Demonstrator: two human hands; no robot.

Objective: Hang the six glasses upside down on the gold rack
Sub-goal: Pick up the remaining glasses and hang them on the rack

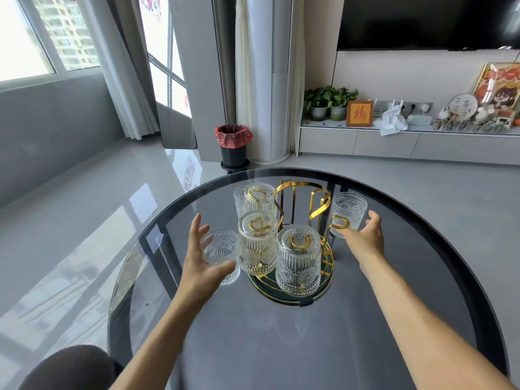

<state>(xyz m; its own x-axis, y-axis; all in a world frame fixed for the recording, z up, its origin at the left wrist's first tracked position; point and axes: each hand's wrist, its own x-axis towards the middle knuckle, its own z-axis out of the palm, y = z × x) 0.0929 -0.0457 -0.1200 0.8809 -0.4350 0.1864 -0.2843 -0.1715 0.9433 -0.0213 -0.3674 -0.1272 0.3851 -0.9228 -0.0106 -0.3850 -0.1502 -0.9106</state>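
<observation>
The gold rack point(302, 192) stands on a round green-and-gold base point(323, 288) in the middle of the glass table. Three embossed clear glasses hang upside down on its arms: one at the front point(298, 266), one front left point(257, 246), one at the back left point(260, 199). Behind that one another glass point(239, 197) shows partly. An upright glass point(222, 254) stands on the table left of the rack, and my left hand point(198, 260) is spread open around it, not closed. Another upright glass point(349, 211) stands right of the rack; my right hand point(365, 237) is open just before it.
The round dark glass table point(253, 347) reaches to its rim point(157, 223) on the left. Beyond it stand a bin with a red liner point(233, 143) and a low TV cabinet point(408, 144). A dark cushion point(70, 367) lies at the lower left.
</observation>
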